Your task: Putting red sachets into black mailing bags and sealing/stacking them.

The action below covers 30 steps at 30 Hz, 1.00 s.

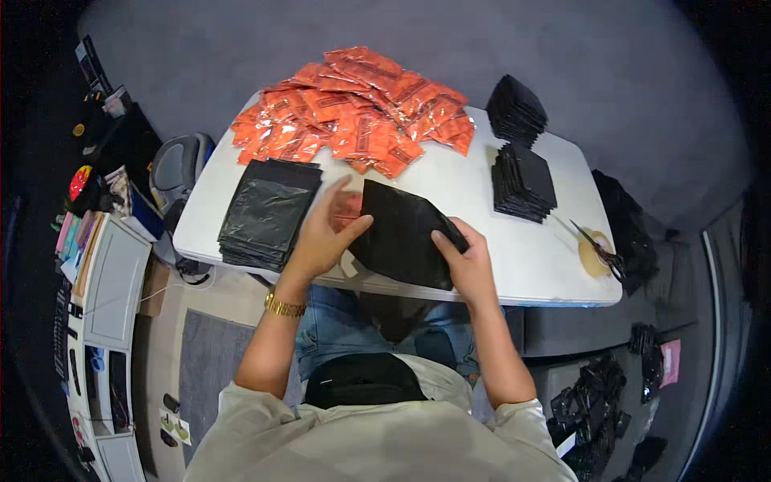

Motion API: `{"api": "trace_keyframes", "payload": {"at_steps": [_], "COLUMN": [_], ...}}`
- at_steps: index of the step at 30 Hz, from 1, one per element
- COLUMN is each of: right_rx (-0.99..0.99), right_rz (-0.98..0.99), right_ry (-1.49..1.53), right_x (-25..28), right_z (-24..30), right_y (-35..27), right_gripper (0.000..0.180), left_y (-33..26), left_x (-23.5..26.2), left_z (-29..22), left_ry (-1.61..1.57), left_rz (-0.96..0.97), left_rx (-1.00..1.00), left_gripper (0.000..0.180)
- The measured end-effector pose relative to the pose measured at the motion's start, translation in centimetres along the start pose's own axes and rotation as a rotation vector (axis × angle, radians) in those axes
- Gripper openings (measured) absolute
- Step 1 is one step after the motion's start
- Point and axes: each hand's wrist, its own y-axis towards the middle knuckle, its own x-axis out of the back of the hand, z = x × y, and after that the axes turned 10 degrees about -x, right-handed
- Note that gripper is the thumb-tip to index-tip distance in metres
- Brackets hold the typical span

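Observation:
A flat black plastic bag (405,237) is held up over the front edge of the table, tilted and slightly bowed. Its right edge is pinched by my right hand (471,265), thumb on the near face. At the bag's left edge is my left hand (325,229), its thumb over the edge and its other fingers curved and partly blurred. Something reddish shows between those fingers; I cannot make out whether it is held. Beside my left hand lies a stack of flat black bags (271,210). Behind the held bag spreads a heap of orange packets (353,108) in clear film.
Two black stacks (524,181) (516,110) stand on the white table's (450,173) right side. Scissors (604,255) lie on a tape roll (593,251) near the right edge. A grey chair (177,165) and a white cabinet (112,297) are left; black plastic (593,402) lies lower right.

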Motion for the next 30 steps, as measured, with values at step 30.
{"api": "trace_keyframes", "payload": {"at_steps": [30], "right_rx": [0.049], "right_rz": [-0.235], "right_ry": [-0.434], "right_x": [-1.9], "right_z": [-5.2], "right_y": [1.6], "right_gripper": [0.074], "left_y": [2.7], "left_x": [-7.8], "left_z": [5.0], "left_ry": [0.036], "left_rz": [0.485], "left_rx": [0.04], "left_gripper": [0.035]}}
